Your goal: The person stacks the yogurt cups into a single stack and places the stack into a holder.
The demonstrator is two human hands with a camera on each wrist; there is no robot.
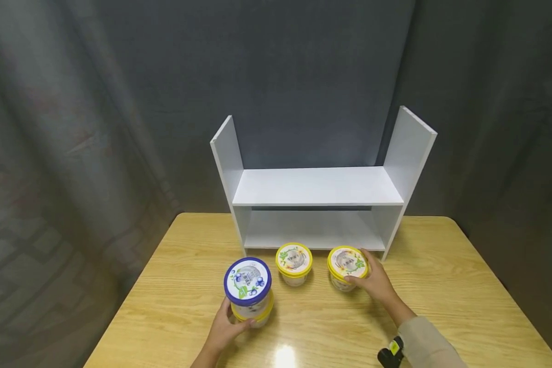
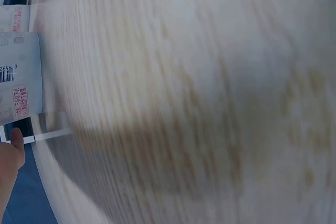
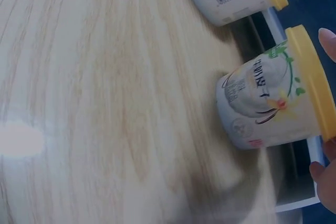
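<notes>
Leftmost on the wooden table stands a stack of two tubs: a blue-lidded tub sits squarely on top of a yellow-lidded tub, of which only a band of yellow rim and a little white wall show beneath it; both are closed, so what is inside cannot be seen. At the base of this stack the left hand comes in from the near edge, its fingers curled round the lower tub's wall and the thumb against the side; in the left wrist view only a fingertip and a blurred barcode label show, so the grip is read from the head view alone.

Next, just right of the stack and a little farther back, a middle yellow-lidded tub stands alone and upright, lid on, touched by neither hand; it sits just in front of the white shelf unit, whose two boards are bare.

Farther right, beside that tub but apart from it, a right yellow-lidded tub also stands upright and closed; its white wall carries a printed flower and leaf design, clear in the right wrist view. Round it the right hand is wrapped from the right side, fingers over the far rim and thumb at the near edge of the lid; a pale sleeve covers that forearm.
</notes>
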